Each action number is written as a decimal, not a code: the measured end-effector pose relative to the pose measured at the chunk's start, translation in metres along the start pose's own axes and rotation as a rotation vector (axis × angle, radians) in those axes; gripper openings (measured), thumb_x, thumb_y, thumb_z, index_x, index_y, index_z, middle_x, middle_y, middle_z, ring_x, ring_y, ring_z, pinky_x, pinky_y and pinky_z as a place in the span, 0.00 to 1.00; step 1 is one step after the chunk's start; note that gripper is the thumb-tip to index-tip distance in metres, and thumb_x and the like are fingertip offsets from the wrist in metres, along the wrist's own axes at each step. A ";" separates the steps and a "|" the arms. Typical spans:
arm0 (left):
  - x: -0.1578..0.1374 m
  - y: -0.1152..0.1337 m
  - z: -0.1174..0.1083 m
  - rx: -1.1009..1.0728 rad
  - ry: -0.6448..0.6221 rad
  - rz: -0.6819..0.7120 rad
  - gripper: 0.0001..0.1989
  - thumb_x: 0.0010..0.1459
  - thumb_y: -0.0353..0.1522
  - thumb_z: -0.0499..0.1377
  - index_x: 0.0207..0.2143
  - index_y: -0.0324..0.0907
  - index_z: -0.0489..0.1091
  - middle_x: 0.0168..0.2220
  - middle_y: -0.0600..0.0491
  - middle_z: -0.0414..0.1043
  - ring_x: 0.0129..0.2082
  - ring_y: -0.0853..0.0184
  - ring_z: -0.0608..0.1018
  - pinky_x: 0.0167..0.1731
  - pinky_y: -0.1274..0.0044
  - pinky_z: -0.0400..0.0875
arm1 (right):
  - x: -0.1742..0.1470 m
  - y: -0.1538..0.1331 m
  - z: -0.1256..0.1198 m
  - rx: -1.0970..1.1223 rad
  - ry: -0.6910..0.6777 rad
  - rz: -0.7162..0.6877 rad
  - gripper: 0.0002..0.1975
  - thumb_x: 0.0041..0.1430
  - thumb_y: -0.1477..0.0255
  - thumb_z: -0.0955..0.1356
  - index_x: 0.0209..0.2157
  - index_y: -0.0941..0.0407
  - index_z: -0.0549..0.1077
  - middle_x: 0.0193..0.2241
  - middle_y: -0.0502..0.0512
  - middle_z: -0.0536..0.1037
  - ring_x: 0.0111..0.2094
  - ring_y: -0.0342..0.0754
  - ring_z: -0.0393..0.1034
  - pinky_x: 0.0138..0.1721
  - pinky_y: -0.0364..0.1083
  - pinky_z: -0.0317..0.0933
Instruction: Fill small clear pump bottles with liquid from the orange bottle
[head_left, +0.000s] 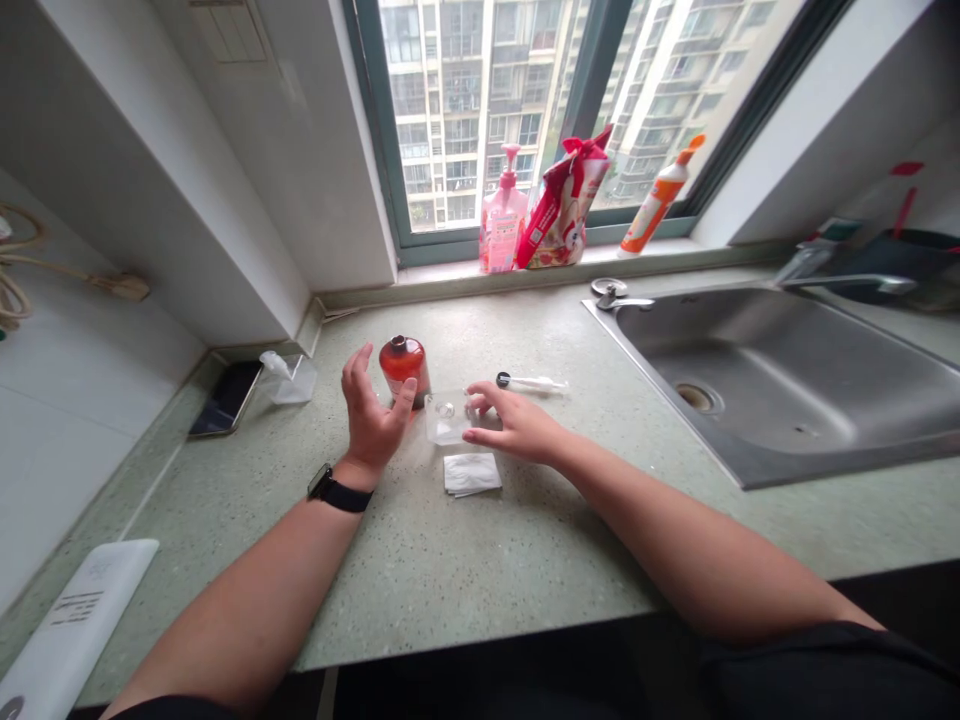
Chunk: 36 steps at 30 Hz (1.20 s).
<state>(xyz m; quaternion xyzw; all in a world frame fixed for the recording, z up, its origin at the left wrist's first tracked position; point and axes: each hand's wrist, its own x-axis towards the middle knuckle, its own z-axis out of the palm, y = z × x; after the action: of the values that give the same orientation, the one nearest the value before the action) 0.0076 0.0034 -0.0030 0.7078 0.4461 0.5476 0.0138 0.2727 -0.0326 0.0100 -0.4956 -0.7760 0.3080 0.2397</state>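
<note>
An open-necked amber bottle point(406, 372) with reddish liquid stands upright on the counter. My left hand point(375, 415), with a dark watch on its wrist, is beside the bottle; its fingers and thumb are spread, curving toward it without closing on it. Just right of the bottle sits a small clear square container point(448, 420). My right hand point(517, 420) reaches to its right side, thumb and fingers apart; whether they touch it I cannot tell. Folded white tissue point(472, 474) lies in front of the container. Behind my right hand is a clear syringe point(541, 384) with a round black piece point(503, 380) at its left end.
To the left lie a phone point(227, 398) and a clear pump-topped container point(288, 380). A white power strip point(82, 620) is at the front left. The steel sink point(795, 370) takes up the right side. A pink pump bottle point(501, 225), red bag point(566, 205) and orange-white bottle point(658, 205) line the sill.
</note>
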 end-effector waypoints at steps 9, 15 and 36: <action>-0.008 0.037 -0.018 -0.051 -0.313 0.357 0.30 0.66 0.44 0.66 0.66 0.47 0.63 0.57 0.42 0.74 0.57 0.50 0.78 0.60 0.55 0.75 | 0.003 0.013 -0.015 -0.065 -0.005 -0.092 0.26 0.64 0.52 0.75 0.58 0.47 0.74 0.53 0.60 0.84 0.47 0.58 0.80 0.50 0.59 0.73; -0.009 0.039 -0.015 -0.090 -0.448 0.253 0.36 0.64 0.44 0.69 0.69 0.47 0.61 0.62 0.39 0.70 0.59 0.49 0.78 0.56 0.57 0.79 | 0.003 0.018 -0.045 -0.079 0.097 -0.053 0.23 0.67 0.54 0.72 0.58 0.50 0.76 0.47 0.58 0.86 0.43 0.55 0.80 0.45 0.56 0.73; -0.016 0.023 -0.004 -0.132 -0.571 -0.024 0.40 0.60 0.44 0.72 0.68 0.45 0.60 0.37 0.54 0.75 0.28 0.66 0.76 0.31 0.72 0.76 | -0.001 0.067 -0.100 0.018 0.280 0.120 0.15 0.54 0.60 0.77 0.41 0.51 0.79 0.43 0.57 0.84 0.48 0.58 0.79 0.55 0.61 0.72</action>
<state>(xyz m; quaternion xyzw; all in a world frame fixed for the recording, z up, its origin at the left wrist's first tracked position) 0.0191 -0.0228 -0.0018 0.8255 0.3958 0.3540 0.1911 0.3826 0.0118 0.0315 -0.5770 -0.7011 0.2568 0.3311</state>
